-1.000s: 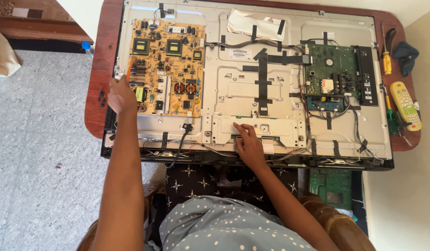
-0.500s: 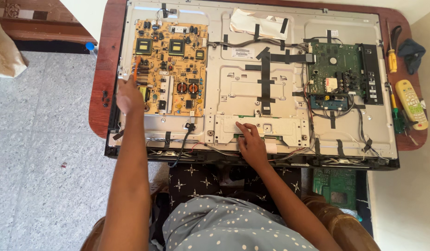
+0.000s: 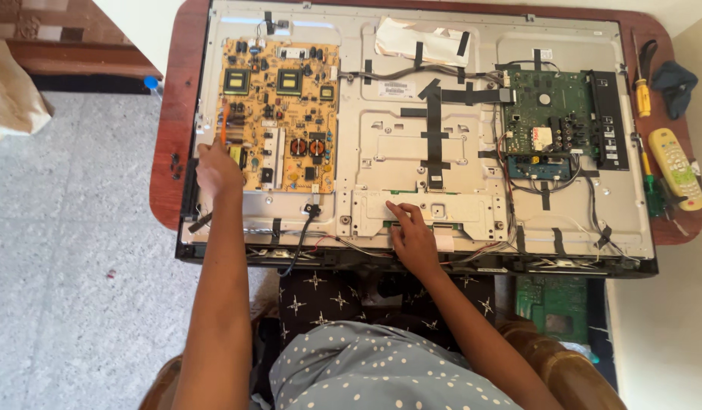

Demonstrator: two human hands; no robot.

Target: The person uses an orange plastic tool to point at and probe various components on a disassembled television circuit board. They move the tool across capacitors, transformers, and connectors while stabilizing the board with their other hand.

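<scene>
Television chassis (image 3: 412,144) laid back-side up on table (image 3: 169,137), spanning nearly its whole width. Power board (image 3: 279,114) mounted on chassis at left; main board (image 3: 552,121) at right; plate (image 3: 423,212) along near edge, between the two. Left hand (image 3: 218,171) at near left corner of power board. Right hand (image 3: 412,235) resting on plate. Screwdriver (image 3: 641,80), cloth (image 3: 673,80) and remote control (image 3: 676,167) on table, right of chassis. Spare board (image 3: 556,304) below near right edge of chassis.

Single head-worn view, looking steeply down from close above at an opened television back panel (image 3: 419,137) lying flat on a reddish desk (image 3: 173,114), floor visible at left.
</scene>
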